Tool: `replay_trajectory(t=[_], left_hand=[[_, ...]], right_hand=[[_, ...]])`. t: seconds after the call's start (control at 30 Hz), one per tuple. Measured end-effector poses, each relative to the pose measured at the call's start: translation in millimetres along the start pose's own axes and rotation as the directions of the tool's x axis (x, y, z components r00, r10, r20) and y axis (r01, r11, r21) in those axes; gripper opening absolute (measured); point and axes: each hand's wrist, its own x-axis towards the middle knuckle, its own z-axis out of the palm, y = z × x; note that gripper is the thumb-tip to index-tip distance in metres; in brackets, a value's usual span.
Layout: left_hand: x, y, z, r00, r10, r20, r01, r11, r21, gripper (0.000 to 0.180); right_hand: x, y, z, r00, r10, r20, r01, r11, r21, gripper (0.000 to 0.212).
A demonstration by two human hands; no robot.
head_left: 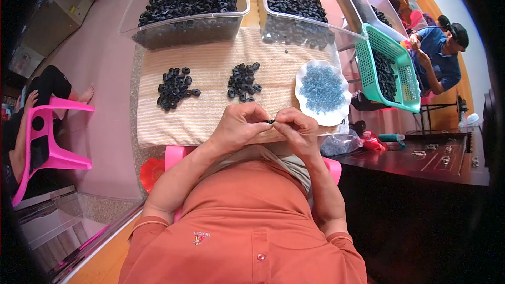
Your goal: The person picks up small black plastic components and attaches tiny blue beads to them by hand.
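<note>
My left hand (239, 124) pinches a small black part (270, 121) between thumb and fingertips, just in front of my body over the near edge of the cloth. From the other side, my right hand (297, 129) closes thumb and forefinger at the same part; anything smaller in its fingertips is hidden. Beyond my left hand lies a pile of black ring-like parts (243, 82), and farther left a second pile of black parts (176, 88). Close past my right hand stands a white wavy-edged plate (301, 90) heaped with tiny bluish pieces (323, 88), too small to name.
A striped cloth (210, 126) covers the table. Clear bins (184, 34) (300, 30) of black parts stand at its far edge. Right are a green basket (376, 87), a seated person (442, 55) and a dark cabinet (421, 160). Another person sits left on a pink chair (52, 142).
</note>
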Motion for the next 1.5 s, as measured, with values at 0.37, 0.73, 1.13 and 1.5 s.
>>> replay_trajectory(t=[0.37, 0.73, 1.13, 1.5], left_hand=[[-0.9, -7.1, -1.0, 1.000, 0.021, -0.003, -0.021, 0.999, 0.031, 0.011], [4.6, -11.9, -4.2, 1.000, -0.030, 0.006, 0.030, 0.999, -0.035, 0.011], [6.4, -14.1, -1.5, 0.999, -0.047, 0.023, 0.051, 0.980, -0.192, 0.015], [1.7, -4.5, 5.3, 0.998, -0.055, 0.029, 0.061, 0.950, -0.305, 0.009]], right_hand=[[-5.1, 5.5, 3.3, 0.995, 0.092, -0.022, -0.090, 0.991, 0.096, 0.008], [-4.6, 14.3, 10.0, 0.991, 0.099, -0.084, -0.092, 0.992, 0.084, 0.008], [-2.7, -2.2, 13.5, 0.934, -0.356, 0.030, 0.331, 0.831, -0.447, 0.038], [-2.8, 4.8, 21.9, 0.820, -0.568, 0.068, 0.447, 0.562, -0.696, 0.045]])
